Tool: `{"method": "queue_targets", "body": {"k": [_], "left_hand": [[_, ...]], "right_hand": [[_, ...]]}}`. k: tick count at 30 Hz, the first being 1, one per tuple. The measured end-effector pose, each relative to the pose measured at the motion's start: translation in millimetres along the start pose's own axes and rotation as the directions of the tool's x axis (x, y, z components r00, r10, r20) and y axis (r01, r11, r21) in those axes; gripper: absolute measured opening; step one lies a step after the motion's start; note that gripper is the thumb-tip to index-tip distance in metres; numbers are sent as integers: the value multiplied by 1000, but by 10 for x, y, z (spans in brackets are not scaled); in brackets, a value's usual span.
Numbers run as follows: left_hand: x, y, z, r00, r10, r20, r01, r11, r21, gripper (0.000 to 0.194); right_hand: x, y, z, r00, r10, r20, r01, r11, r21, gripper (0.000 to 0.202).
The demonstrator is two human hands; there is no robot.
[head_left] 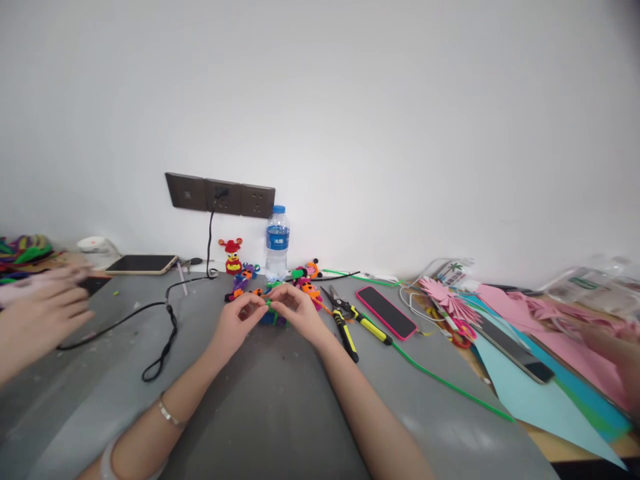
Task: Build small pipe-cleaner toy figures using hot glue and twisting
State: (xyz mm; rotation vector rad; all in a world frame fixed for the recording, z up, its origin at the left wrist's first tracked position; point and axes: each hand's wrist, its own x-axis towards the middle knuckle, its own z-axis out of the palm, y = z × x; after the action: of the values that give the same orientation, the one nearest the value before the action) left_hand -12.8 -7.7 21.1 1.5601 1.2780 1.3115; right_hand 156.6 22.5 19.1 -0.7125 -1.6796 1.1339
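Left fingers (253,304) and right fingers (284,298) pinched on small green piece (269,305), fuzzy red figure (233,259), clear plastic bottle (277,257)

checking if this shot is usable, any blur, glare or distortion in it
Head view: a co-worker's hand at the left edge looks smeared; pale glare sits on the gray table, lower right; the wall is brightest around its middle, and the top right corner darkens; the small green piece between the fingertips is too soft to make out; lens distortion is hard to judge.
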Motion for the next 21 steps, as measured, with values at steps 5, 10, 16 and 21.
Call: {"method": "queue_targets", "body": {"k": [5, 10, 16, 21], "left_hand": [[-3, -6, -14, 1000, -5, -2, 5, 1000, 21, 20], [5, -63, -18, 999, 30, 20, -31, 998, 59, 20], [4, -58, -8, 998, 59, 30, -61, 994, 92, 19], [8, -51, -15, 998, 58, 19, -60, 992, 111, 20]], "right_hand": [[4, -10, -4, 1000, 14, 22, -15, 999, 46, 27], [4, -31, -3, 999, -1, 36, 1, 1000, 1, 24], [0, -44, -51, 998, 15, 62, -15, 1000, 1, 21], [-3, -8, -97, 994, 71, 89, -80, 991, 106, 25]]}}
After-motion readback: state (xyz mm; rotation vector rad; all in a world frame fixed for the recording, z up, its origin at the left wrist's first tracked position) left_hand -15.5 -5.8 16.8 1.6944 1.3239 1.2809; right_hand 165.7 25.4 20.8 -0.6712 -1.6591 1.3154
